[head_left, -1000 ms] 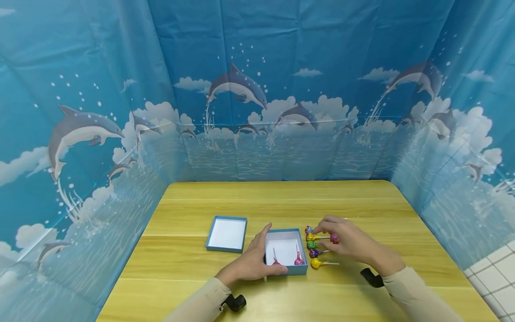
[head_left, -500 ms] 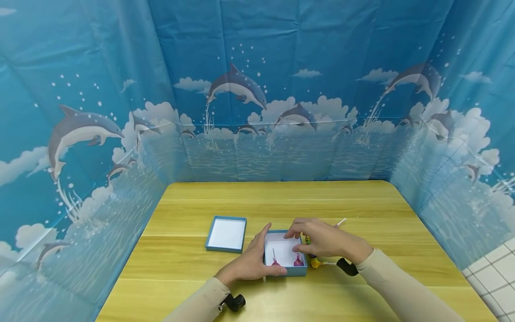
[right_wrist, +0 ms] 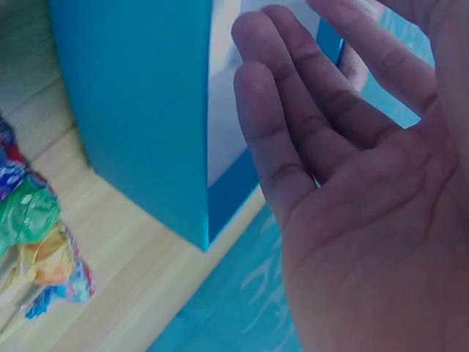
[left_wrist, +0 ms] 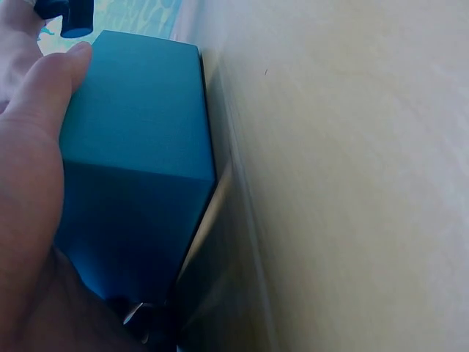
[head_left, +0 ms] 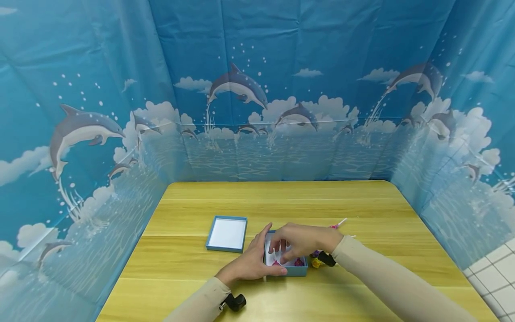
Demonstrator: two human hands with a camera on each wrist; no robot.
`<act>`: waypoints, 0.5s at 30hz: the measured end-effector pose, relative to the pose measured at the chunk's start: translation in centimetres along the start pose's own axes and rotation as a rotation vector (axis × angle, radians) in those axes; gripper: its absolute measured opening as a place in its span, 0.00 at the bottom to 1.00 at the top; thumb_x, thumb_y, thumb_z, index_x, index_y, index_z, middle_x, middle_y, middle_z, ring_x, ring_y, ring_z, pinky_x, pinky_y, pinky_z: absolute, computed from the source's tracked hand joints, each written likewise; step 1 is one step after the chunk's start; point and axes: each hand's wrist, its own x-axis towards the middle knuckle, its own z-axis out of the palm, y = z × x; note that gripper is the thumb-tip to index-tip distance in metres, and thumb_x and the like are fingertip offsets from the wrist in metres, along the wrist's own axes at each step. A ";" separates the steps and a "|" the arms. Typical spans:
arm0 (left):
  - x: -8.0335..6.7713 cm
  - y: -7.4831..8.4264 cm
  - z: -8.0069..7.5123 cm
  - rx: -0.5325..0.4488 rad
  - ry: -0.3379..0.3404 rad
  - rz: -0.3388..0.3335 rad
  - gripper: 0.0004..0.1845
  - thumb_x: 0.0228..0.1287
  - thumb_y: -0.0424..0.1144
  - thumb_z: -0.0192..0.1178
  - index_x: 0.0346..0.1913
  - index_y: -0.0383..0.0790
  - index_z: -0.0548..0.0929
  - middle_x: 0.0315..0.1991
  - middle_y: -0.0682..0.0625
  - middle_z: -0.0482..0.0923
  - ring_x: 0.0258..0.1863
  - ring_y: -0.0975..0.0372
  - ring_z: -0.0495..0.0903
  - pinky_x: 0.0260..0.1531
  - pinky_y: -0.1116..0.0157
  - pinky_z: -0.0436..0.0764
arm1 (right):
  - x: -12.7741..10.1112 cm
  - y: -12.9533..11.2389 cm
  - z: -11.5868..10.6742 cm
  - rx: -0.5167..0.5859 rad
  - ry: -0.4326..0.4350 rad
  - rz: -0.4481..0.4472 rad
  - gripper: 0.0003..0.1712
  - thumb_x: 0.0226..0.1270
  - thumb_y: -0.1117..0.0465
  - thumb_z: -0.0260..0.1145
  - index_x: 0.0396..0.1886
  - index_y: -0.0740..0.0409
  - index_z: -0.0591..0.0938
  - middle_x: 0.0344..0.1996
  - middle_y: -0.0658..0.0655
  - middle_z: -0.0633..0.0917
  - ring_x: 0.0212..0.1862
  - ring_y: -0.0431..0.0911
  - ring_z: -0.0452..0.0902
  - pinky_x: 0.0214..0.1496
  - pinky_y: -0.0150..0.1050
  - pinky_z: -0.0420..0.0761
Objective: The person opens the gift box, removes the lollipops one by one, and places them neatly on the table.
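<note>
We see the blue box (head_left: pixel 299 270) near the front middle of the wooden table (head_left: pixel 362 201), open side up, with pink-wrapped lollipops (head_left: pixel 298 262) lying on its white floor. The left hand (head_left: pixel 251 264) rests against the box's left wall: the thumb lies along the near edge and the fingers reach up the far left corner, so the box sits just to the right of that palm. In the left wrist view the thumb (left_wrist: pixel 44 95) presses flat on the blue outer wall (left_wrist: pixel 132 147); the fingers are spread and relaxed, not clenched.

The right hand (head_left: pixel 299 239) hangs over the box from the right, fingers pointing down into the opening. In the right wrist view the fingers (right_wrist: pixel 293 132) are straight, slightly apart, and hold nothing; the box's blue corner (right_wrist: pixel 146 110) stands just beyond the fingertips, and whether they touch it we cannot tell.

Just right of the box, partly hidden under the right wrist, lie loose lollipops (right_wrist: pixel 37 242) in green, yellow and purple wrappers. The 1 blue lid (head_left: pixel 227 233) lies upturned to the left of the box, apart from both hands.
</note>
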 end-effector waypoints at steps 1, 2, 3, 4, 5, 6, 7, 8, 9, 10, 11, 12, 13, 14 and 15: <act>0.0 0.0 0.0 -0.001 -0.001 0.002 0.74 0.71 0.70 0.78 0.99 0.57 0.32 0.98 0.38 0.43 0.95 0.37 0.54 0.84 0.30 0.72 | 0.3 -0.1 0.0 0.014 -0.016 0.004 0.15 0.77 0.62 0.83 0.59 0.51 0.94 0.49 0.48 0.96 0.45 0.33 0.89 0.55 0.34 0.91; 0.0 0.0 0.0 -0.002 -0.001 0.004 0.74 0.71 0.71 0.78 0.99 0.57 0.32 0.98 0.38 0.43 0.95 0.37 0.53 0.84 0.30 0.72 | 0.5 -0.1 0.0 0.027 -0.033 0.009 0.14 0.77 0.63 0.83 0.58 0.50 0.95 0.47 0.48 0.96 0.43 0.33 0.89 0.53 0.32 0.91; 0.0 0.0 0.0 -0.002 -0.001 0.003 0.74 0.71 0.71 0.78 0.99 0.58 0.32 0.98 0.38 0.43 0.96 0.37 0.53 0.84 0.30 0.72 | 0.7 -0.1 0.1 0.034 -0.050 0.013 0.13 0.78 0.64 0.82 0.57 0.49 0.95 0.45 0.47 0.96 0.42 0.32 0.88 0.51 0.31 0.90; -0.1 0.0 0.0 -0.001 -0.002 0.004 0.74 0.71 0.71 0.77 0.99 0.58 0.32 0.98 0.37 0.43 0.96 0.36 0.53 0.84 0.30 0.72 | 1.0 -0.1 0.1 0.041 -0.064 0.018 0.12 0.78 0.64 0.82 0.56 0.49 0.95 0.43 0.46 0.95 0.41 0.32 0.88 0.49 0.29 0.89; -0.1 0.0 0.0 -0.002 -0.002 0.003 0.74 0.71 0.70 0.78 0.99 0.58 0.32 0.98 0.37 0.43 0.96 0.36 0.53 0.84 0.30 0.72 | 1.2 -0.2 0.1 0.050 -0.078 0.022 0.12 0.78 0.65 0.81 0.55 0.48 0.96 0.42 0.46 0.95 0.40 0.32 0.89 0.48 0.29 0.89; -0.1 0.0 0.0 -0.003 -0.001 0.003 0.74 0.71 0.70 0.78 0.99 0.58 0.32 0.98 0.37 0.43 0.96 0.36 0.53 0.84 0.30 0.72 | 1.4 -0.2 0.2 0.056 -0.090 0.027 0.11 0.78 0.65 0.81 0.54 0.47 0.96 0.41 0.45 0.95 0.40 0.33 0.89 0.47 0.28 0.89; -0.1 0.0 0.0 -0.003 0.001 0.001 0.74 0.71 0.70 0.78 0.99 0.58 0.32 0.98 0.37 0.43 0.96 0.37 0.52 0.84 0.30 0.72 | 1.5 -0.1 0.2 0.061 -0.101 0.033 0.11 0.79 0.66 0.81 0.53 0.47 0.96 0.41 0.45 0.95 0.39 0.33 0.89 0.47 0.28 0.89; -0.1 0.0 0.0 -0.003 0.001 -0.001 0.74 0.71 0.70 0.78 0.99 0.59 0.32 0.98 0.37 0.43 0.96 0.37 0.52 0.84 0.30 0.72 | 1.7 -0.1 0.3 0.058 -0.109 0.032 0.11 0.79 0.66 0.80 0.53 0.46 0.97 0.40 0.45 0.95 0.39 0.33 0.90 0.46 0.28 0.89; -0.1 0.0 0.0 -0.004 0.002 -0.002 0.74 0.71 0.70 0.78 0.99 0.59 0.32 0.98 0.37 0.43 0.96 0.37 0.52 0.84 0.30 0.72 | 1.9 0.0 0.4 0.055 -0.116 0.029 0.11 0.79 0.67 0.80 0.51 0.46 0.97 0.40 0.45 0.95 0.39 0.33 0.90 0.46 0.28 0.89; -0.1 0.1 0.0 -0.004 0.003 -0.002 0.74 0.71 0.69 0.78 0.99 0.59 0.33 0.98 0.37 0.44 0.96 0.37 0.53 0.84 0.30 0.72 | 2.0 0.0 0.5 0.052 -0.121 0.028 0.11 0.79 0.67 0.80 0.50 0.45 0.97 0.40 0.45 0.96 0.39 0.32 0.90 0.46 0.27 0.89; -0.1 0.1 0.0 -0.005 0.005 -0.001 0.74 0.71 0.69 0.79 0.99 0.59 0.33 0.98 0.37 0.44 0.96 0.38 0.53 0.84 0.30 0.72 | 2.2 0.0 0.5 0.049 -0.125 0.026 0.12 0.78 0.68 0.79 0.49 0.45 0.97 0.40 0.46 0.96 0.38 0.32 0.90 0.45 0.27 0.89; -0.1 0.1 0.0 -0.006 0.006 0.001 0.74 0.71 0.68 0.79 0.99 0.59 0.33 0.98 0.37 0.44 0.96 0.38 0.53 0.84 0.30 0.71 | 2.3 0.1 0.6 0.038 -0.127 0.017 0.12 0.78 0.69 0.79 0.48 0.45 0.97 0.40 0.47 0.96 0.38 0.32 0.89 0.45 0.27 0.89; -0.1 0.1 0.0 -0.006 0.007 0.004 0.74 0.71 0.67 0.79 0.99 0.58 0.33 0.98 0.37 0.45 0.96 0.38 0.53 0.85 0.31 0.71 | 2.4 0.1 0.7 0.026 -0.128 0.011 0.13 0.78 0.69 0.79 0.47 0.44 0.97 0.39 0.46 0.96 0.38 0.31 0.89 0.45 0.26 0.88; -0.1 0.1 0.0 -0.007 0.007 0.007 0.74 0.71 0.67 0.79 0.99 0.57 0.33 0.98 0.37 0.45 0.96 0.39 0.53 0.85 0.31 0.71 | 2.6 0.2 0.8 0.017 -0.128 0.007 0.13 0.79 0.69 0.79 0.45 0.43 0.97 0.39 0.46 0.96 0.38 0.30 0.88 0.45 0.26 0.88; -0.1 0.1 0.0 -0.008 0.006 0.009 0.74 0.71 0.67 0.79 0.99 0.56 0.33 0.98 0.37 0.45 0.96 0.39 0.53 0.85 0.31 0.71 | 2.7 0.2 0.9 0.012 -0.127 0.007 0.13 0.79 0.68 0.79 0.44 0.43 0.97 0.39 0.45 0.96 0.38 0.30 0.87 0.45 0.26 0.88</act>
